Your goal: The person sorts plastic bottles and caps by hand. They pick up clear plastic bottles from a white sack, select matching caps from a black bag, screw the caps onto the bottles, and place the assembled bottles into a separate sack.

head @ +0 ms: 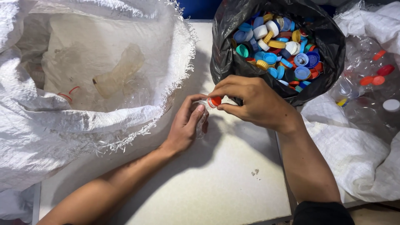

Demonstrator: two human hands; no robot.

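Black plastic bag of coloured caps (225, 62) upper right; white woven sack (37, 137) left. Left hand (185, 125) wraps a clear crushed bottle (201, 123). Right hand (254, 100) fingers (223, 107) pinch its red cap (215, 101).

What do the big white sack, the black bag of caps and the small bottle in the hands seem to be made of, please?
White sack: woven plastic fabric by the look, matte, with a frayed, threadlike edge.
Black bag: thin plastic film, glossy and crinkled.
Small bottle: clear, probably thin plastic; its orange cap looks like smooth hard plastic.
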